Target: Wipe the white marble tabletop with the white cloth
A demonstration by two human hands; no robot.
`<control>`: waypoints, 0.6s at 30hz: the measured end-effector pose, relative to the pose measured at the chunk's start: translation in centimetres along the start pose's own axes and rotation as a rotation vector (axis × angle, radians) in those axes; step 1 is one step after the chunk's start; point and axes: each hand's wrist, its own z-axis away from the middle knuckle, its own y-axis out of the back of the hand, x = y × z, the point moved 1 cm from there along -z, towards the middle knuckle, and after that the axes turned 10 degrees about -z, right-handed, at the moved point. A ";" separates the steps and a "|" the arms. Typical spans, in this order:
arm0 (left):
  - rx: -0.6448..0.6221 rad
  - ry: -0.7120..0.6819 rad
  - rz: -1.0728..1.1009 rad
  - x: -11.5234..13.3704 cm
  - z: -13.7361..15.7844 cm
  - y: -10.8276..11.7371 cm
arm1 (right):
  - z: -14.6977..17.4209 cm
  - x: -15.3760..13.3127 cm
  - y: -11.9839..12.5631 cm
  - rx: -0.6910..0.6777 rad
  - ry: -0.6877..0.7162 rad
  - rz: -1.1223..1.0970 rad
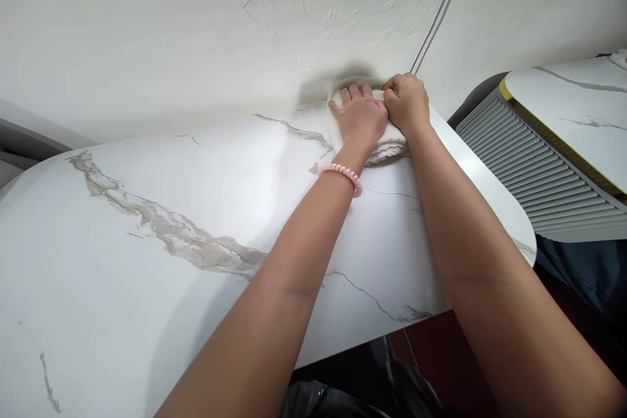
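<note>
A folded, off-white cloth [386,154] that looks like a towel lies on the white marble-patterned table [235,196], at its back edge by the wall. My left hand [361,115] rests flat on top of it with fingers spread, pressing it down; a pink coiled band [341,175] circles that wrist. Close beside it, my right hand [407,102] has its fingers curled in on the cloth's right side. Both hands partly cover the cloth.
Behind the table rises a white wall [196,46] with thin cables [441,13] running down it. To the right stands a ribbed grey cabinet [543,170] with a gold-edged marble-look top [578,104]. The table's rounded right corner ends near the cabinet. Dark red floor [441,353] shows below.
</note>
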 end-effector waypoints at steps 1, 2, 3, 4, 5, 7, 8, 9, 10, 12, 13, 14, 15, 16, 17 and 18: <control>-0.004 -0.002 -0.003 0.0 0.1 0.0 | 0.2 -0.2 0.0 0.003 0.005 -0.003; -0.009 -0.005 -0.006 -0.1 0.2 0.0 | 0.3 -0.4 0.1 0.006 0.004 -0.004; -0.014 -0.007 -0.009 -0.1 0.4 0.1 | 0.6 -0.7 0.2 0.006 -0.001 -0.002; -0.019 -0.008 -0.012 -0.1 0.6 0.1 | 0.8 -1.0 0.3 0.004 -0.011 0.002; -0.022 -0.007 -0.016 -0.1 0.9 0.2 | 1.1 -1.3 0.4 0.001 -0.019 0.006; -0.028 -0.003 -0.025 -0.1 1.5 0.4 | 1.7 -2.0 0.7 -0.006 -0.025 0.011; -0.028 -0.001 -0.030 -0.1 1.8 0.6 | 2.0 -2.3 0.9 -0.008 -0.022 0.012; -0.027 0.000 -0.035 -0.1 2.2 0.7 | 2.4 -2.5 1.1 -0.009 -0.018 0.013; -0.026 0.001 -0.038 -0.1 2.6 0.8 | 2.9 -2.8 1.4 -0.010 -0.016 0.015; -0.021 0.002 -0.040 0.0 3.5 1.0 | 3.8 -3.3 1.9 -0.010 -0.025 0.021; -0.019 0.001 -0.040 0.1 4.0 1.1 | 4.3 -3.6 2.2 -0.013 -0.037 0.025; -0.019 -0.002 -0.039 0.1 4.5 1.2 | 4.8 -3.9 2.5 -0.015 -0.051 0.029; -0.018 -0.005 -0.038 0.2 5.0 1.2 | 5.4 -4.2 2.8 -0.017 -0.064 0.032; -0.016 -0.009 -0.038 0.3 5.6 1.3 | 6.0 -4.5 3.2 -0.017 -0.074 0.033; -0.015 -0.014 -0.037 0.3 6.1 1.4 | 6.6 -4.8 3.5 -0.015 -0.082 0.033; -0.013 -0.018 -0.037 0.4 6.7 1.5 | 7.2 -5.1 3.9 -0.012 -0.086 0.032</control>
